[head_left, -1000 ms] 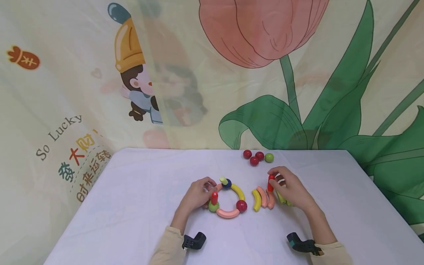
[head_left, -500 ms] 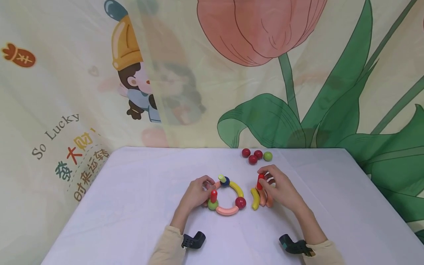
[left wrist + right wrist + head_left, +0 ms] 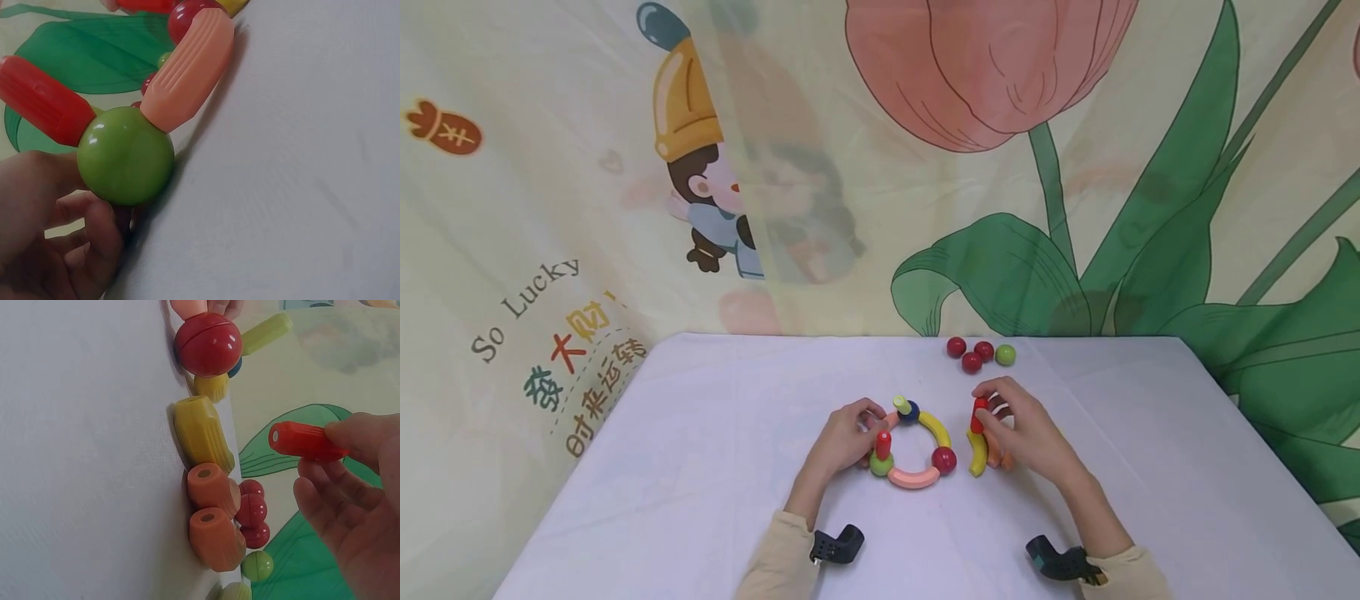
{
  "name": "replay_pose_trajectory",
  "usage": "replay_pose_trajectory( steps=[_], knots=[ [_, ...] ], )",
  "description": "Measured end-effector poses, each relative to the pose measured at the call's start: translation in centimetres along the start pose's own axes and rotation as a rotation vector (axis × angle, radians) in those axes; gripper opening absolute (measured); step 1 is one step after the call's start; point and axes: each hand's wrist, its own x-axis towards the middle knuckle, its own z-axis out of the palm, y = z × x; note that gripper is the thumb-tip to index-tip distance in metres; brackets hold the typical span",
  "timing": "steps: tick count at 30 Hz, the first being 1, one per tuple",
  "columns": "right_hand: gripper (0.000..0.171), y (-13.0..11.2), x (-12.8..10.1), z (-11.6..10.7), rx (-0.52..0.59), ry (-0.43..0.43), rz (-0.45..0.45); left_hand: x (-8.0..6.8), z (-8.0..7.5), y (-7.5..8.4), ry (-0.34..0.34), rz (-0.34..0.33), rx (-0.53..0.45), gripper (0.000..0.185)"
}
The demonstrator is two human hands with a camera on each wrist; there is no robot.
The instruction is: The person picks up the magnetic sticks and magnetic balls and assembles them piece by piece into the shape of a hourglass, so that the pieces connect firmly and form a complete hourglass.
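**Inspector:** Two hands at work on the white table (image 3: 700,467); no container holds any piece, everything lies loose on the cloth.

**Clerk:** And the right hand?

**Inspector:** The right hand (image 3: 1026,429) pinches a short red rod (image 3: 978,414) between thumb and fingertips, held clear of the table just above the yellow curved piece (image 3: 977,454). The rod is ribbed along its length, with a small hole in its flat end, as the right wrist view shows.

**Clerk:** The left?

**Inspector:** The left hand (image 3: 844,440) rests against the toy ring (image 3: 913,446), its curled fingers holding the ring's left side at the green ball (image 3: 125,155). A second red rod (image 3: 45,100) stands on that ball; a pink arc (image 3: 190,69) joins it.

**Clerk:** Anything hidden?

**Inspector:** The ring's left arc is covered by the left fingers. Two orange pieces (image 3: 214,509) beside the yellow one are largely hidden under the right hand in the head view. Three red balls (image 3: 970,353) and a green one (image 3: 1005,354) sit well apart, near the table's far edge.
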Motion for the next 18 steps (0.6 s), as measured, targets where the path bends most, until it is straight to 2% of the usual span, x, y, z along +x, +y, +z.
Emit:
replay_pose_trajectory(
  steps=[12,18],
  knots=[
    [0.031,-1.1,-0.1,0.3,0.084,-0.075,0.013,-0.1,-0.1,-0.1,-0.006,-0.002,0.004,0.020],
    [0.029,-1.5,-0.3,0.6,0.110,-0.108,-0.031,0.0,-0.1,-0.2,-0.007,-0.015,-0.004,0.018]
  ],
)
